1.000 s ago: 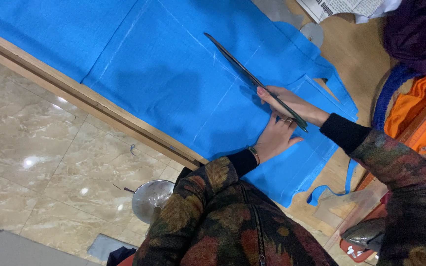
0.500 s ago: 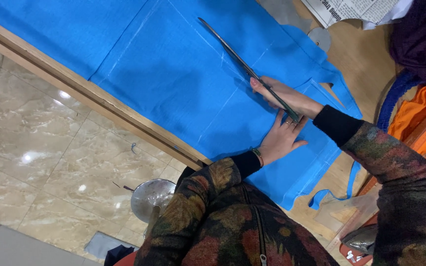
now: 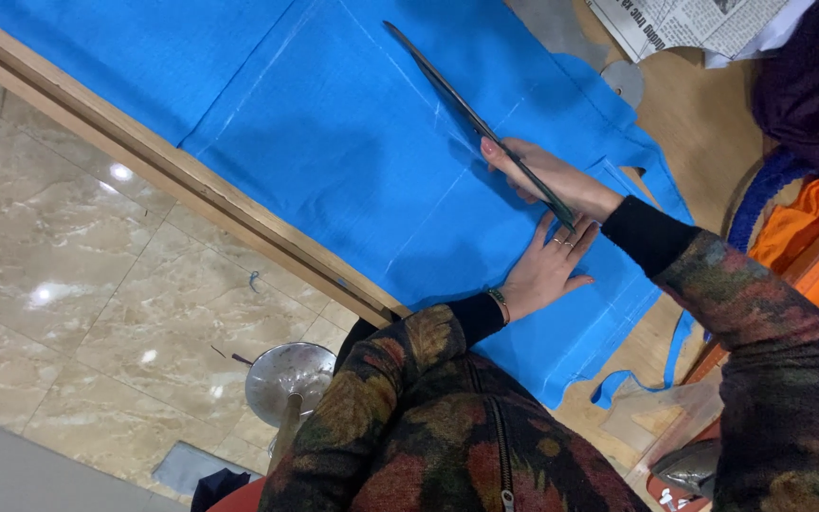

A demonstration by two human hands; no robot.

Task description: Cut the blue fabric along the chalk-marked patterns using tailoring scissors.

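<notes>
— Fingers first: how do they sit?

— Those of the left hand (image 3: 544, 273) are spread flat and pressed onto the blue cloth (image 3: 353, 142), just right of centre in the frame. A bracelet shows at that wrist and rings on two fingers.

— And the other hand?

— The right hand (image 3: 547, 175) lies just above the left one, its fingers closed together along a long dark ruler (image 3: 476, 123), pinning it to the cloth. Whether the thumb is under or beside the ruler is hard to tell from this angle.

— Where does the ruler run?

— Diagonally, from the upper middle of the frame down to the point where the two hands nearly meet.

— And the cloth?

— It covers the wooden desk (image 3: 144, 156) across the top and centre, with pale marked lines on it and a loose strip hanging at the lower right.

— Anything else about?

— A newspaper (image 3: 684, 21) at the upper right, orange fabric (image 3: 808, 237) at the right edge, and a round metal stool base (image 3: 288, 377) on the marble floor (image 3: 68, 303) at the lower left.
</notes>
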